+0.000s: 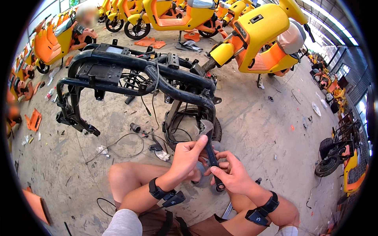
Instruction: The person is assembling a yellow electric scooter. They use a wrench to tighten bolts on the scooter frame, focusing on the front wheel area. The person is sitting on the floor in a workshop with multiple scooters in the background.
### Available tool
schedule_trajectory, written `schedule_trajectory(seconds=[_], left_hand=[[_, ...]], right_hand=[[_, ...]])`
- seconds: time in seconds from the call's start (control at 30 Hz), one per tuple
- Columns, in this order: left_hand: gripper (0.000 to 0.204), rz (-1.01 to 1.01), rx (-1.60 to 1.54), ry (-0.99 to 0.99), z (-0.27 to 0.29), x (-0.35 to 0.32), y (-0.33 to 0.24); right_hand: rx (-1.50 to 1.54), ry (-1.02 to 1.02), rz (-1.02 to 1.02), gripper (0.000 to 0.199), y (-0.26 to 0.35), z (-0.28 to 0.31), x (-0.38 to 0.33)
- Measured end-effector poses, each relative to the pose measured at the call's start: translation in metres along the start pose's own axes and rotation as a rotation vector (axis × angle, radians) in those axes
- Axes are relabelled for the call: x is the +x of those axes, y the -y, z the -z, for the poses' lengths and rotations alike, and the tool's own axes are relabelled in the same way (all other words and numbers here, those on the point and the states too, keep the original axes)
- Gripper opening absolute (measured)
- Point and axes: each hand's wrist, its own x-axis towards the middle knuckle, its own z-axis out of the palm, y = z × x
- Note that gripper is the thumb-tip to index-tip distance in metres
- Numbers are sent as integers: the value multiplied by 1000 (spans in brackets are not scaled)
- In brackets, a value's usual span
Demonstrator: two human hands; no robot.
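Note:
Both hands are closed on an adjustable wrench [212,155] with a dark handle and a greyish jaw head. My left hand [186,157] grips it just below the jaws, with the thumb along the side. My right hand [235,173] pinches the lower handle, near the round hole at its end. Just beyond the wrench head stands a black tubular scooter frame [179,87], stripped of its body panels, with loose cables hanging from it. A wheel [217,129] lies or stands under its near end, partly hidden by the frame and wrench.
Yellow and orange scooters [258,39] stand behind the frame, and more line the left side. Orange panels [34,120], cables [143,145] and scraps lie on the concrete floor. A partly dismantled vehicle with black wheels [327,166] is at right. My bent legs flank the work.

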Motion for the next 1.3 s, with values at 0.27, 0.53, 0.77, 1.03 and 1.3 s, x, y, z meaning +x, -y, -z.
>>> schedule_trajectory(seconds=[0.27,0.53,0.77,1.03,1.3], left_hand=[[40,-25,16,18,4,1,3],[46,-65,103,56,4,0,6],[40,-62,131,15,6,1,9],[42,-104,223,-25,2,-2,4],[46,-103,56,-76,0,-3,5]], right_hand=[[24,3,-28,31,5,-1,-2],[29,18,-31,36,6,3,-4],[39,27,-51,38,4,2,-2],[30,30,-45,37,5,3,-1],[65,41,-40,34,20,0,-1]])
